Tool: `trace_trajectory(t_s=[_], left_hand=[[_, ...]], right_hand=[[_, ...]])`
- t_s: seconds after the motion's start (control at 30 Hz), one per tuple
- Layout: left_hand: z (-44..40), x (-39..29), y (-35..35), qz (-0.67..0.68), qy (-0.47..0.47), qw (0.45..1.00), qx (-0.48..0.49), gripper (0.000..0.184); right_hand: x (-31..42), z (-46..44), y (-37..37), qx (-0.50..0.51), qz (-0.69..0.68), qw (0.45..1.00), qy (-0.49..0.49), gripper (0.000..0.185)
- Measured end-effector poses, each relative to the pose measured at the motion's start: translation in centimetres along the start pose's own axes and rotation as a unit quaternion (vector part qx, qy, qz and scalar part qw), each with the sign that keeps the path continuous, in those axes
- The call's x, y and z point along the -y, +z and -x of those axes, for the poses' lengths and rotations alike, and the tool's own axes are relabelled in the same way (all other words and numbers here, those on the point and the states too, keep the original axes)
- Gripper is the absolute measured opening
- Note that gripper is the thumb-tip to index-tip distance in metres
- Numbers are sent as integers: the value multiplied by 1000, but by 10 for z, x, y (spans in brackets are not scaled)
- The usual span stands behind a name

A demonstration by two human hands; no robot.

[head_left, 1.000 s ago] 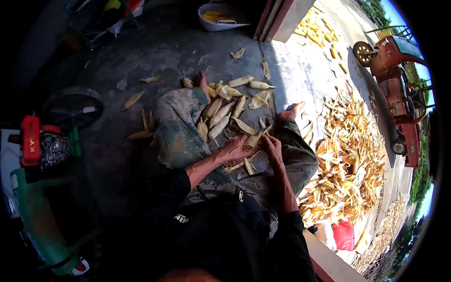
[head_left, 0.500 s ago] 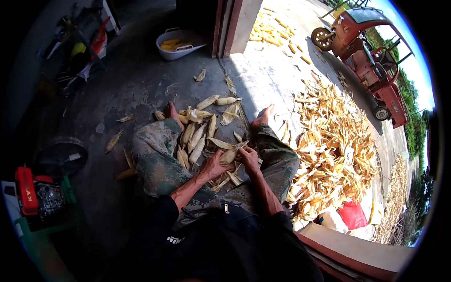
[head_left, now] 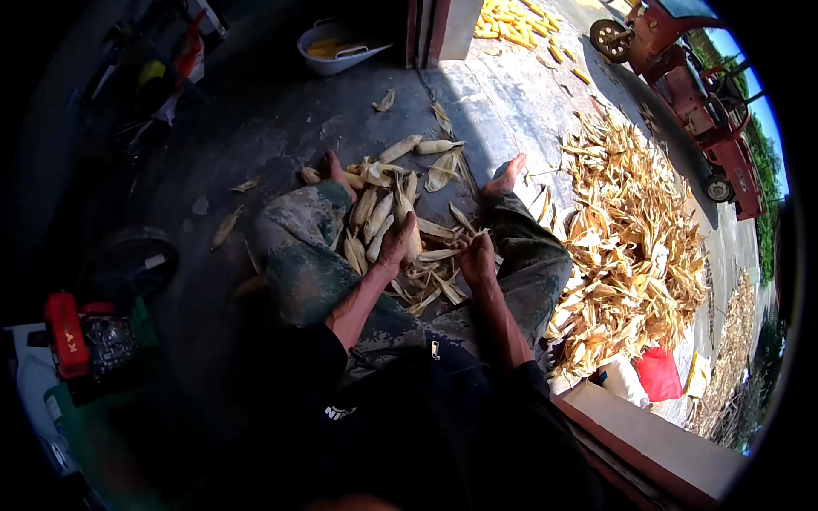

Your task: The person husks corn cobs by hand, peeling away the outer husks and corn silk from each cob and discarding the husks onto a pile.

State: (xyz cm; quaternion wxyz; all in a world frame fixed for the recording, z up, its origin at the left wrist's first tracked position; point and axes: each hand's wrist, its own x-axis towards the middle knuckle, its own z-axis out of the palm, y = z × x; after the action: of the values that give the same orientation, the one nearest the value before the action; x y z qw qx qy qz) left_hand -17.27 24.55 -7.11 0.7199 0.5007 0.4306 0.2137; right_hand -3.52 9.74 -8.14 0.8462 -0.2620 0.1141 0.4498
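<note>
My left hand [head_left: 395,245] is closed around an ear of corn [head_left: 411,223], which stands nearly upright with pale husk still on its upper part. To the right of it, my right hand [head_left: 477,260] is closed in a fist on a strip of corn husk [head_left: 439,255]. Between my legs lie several unshucked ears [head_left: 376,217], side by side left of my left hand. More ears [head_left: 400,149] lie beyond, near my feet. Loose husks [head_left: 430,289] are scattered on the floor below my hands.
A large heap of dry husks [head_left: 630,247] lies to my right in the sun. Husked yellow cobs [head_left: 515,24] are spread beyond the doorway post [head_left: 452,34]. A white basin [head_left: 328,64] holds cobs. A red engine [head_left: 68,336] stands left, a red three-wheeler [head_left: 690,94] outside.
My hands have moved apart, my right hand going right with husk. The ear in my left hand has turned more upright. The whole view has shifted slightly.
</note>
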Motion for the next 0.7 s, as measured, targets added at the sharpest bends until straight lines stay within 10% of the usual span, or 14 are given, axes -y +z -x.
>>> trace_trajectory(t_s=[0.07, 0.13, 0.37, 0.53, 0.7], left_hand=[[-1, -30, -11, 109, -76, 986, 104, 73], [2, -41, -7, 116, -65, 986, 101, 71], [35, -53, 6, 39, -137, 916, 375, 67], [35, -37, 9, 49, -193, 907, 371, 65], [32, -12, 10, -109, -36, 943, 313, 61]], right_hand=[[-11, -3, -26, 106, 3, 988, 115, 20], [-24, 9, -18, 6, 50, 976, 214, 25], [1, 22, 51, 22, 281, 958, 61, 41], [18, 20, 46, 80, 328, 940, 36, 39], [15, 9, 12, 73, 369, 926, 10, 28]])
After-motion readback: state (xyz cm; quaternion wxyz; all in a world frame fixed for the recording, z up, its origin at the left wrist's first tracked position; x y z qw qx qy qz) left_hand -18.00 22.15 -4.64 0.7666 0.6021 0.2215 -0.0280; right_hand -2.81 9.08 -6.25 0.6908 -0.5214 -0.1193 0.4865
